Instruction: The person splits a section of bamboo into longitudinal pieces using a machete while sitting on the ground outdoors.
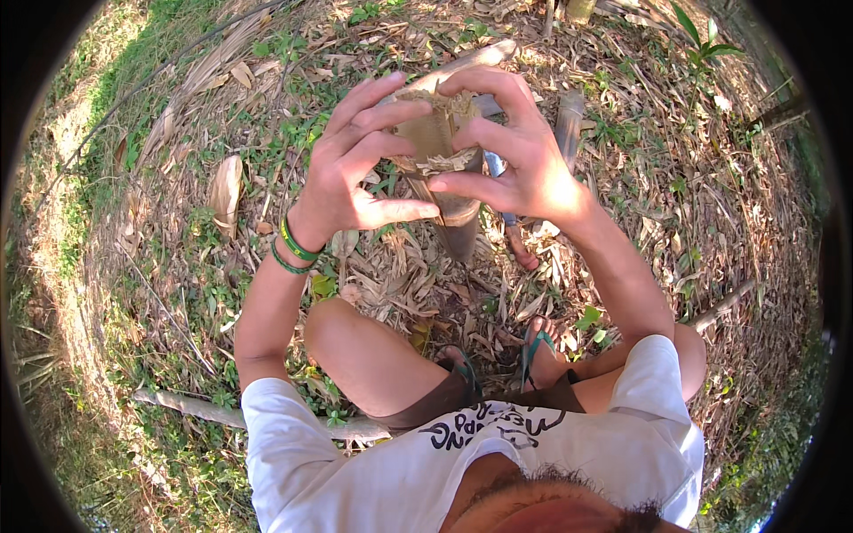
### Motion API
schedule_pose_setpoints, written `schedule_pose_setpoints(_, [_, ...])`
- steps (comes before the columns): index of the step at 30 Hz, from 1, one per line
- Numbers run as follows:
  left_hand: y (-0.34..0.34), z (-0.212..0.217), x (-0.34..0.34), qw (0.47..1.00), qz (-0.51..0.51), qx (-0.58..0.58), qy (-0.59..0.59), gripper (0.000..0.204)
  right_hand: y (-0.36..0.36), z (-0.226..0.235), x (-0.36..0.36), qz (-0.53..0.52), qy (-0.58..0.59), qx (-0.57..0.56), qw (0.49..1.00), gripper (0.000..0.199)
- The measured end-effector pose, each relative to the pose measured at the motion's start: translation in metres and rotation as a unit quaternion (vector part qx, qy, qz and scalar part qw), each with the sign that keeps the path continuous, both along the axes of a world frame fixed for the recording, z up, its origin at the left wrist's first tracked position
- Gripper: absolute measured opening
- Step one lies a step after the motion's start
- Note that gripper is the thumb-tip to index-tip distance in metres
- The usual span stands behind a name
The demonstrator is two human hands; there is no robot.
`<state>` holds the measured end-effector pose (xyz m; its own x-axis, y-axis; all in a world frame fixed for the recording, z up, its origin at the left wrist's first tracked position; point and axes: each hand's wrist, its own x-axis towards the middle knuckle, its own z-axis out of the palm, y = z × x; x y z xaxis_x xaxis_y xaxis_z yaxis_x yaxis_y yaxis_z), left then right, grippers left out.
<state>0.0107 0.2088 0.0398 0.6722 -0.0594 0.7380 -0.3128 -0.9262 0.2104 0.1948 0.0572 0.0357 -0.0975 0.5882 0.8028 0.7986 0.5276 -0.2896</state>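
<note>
Between my two hands is a flat tan piece with frayed, fibrous edges (pixel 425 135); its exact kind is unclear. My left hand (pixel 348 169) has its curled fingertips at the left edge, with the thumb stretched out below. At the right edge, the bent fingers and thumb of my right hand (pixel 511 147) press in. Directly underneath, a brown bamboo section (pixel 458 233) narrows toward me. A knife with a wooden handle (pixel 520 246) lies on the ground just right of the bamboo, its blade partly hidden behind my right hand.
Another bamboo length (pixel 569 124) lies beyond my right hand, and a pale split piece (pixel 475 58) lies at the far side. A dry husk (pixel 227 188) rests on the leaf litter at left. Behind my knees is a thin branch (pixel 191 406). My sandalled feet (pixel 540 351) are close by.
</note>
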Motion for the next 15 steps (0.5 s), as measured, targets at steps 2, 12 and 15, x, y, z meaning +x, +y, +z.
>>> schedule_pose_setpoints(2, [-0.003, 0.013, -0.011, 0.997, -0.012, 0.049, 0.054, 0.048, -0.011, 0.004, -0.004, 0.010, -0.080, -0.017, 0.997, 0.039])
schedule_pose_setpoints(12, [-0.011, 0.017, -0.042, 0.980, 0.058, 0.154, 0.113, 0.041, -0.074, 0.036, 0.002, -0.019, -0.237, -0.135, 0.962, 0.031])
schedule_pose_setpoints(15, [0.022, 0.011, -0.065, 0.978, 0.095, 0.129, 0.136, 0.036, -0.097, 0.046, 0.033, -0.027, -0.249, -0.155, 0.956, 0.033])
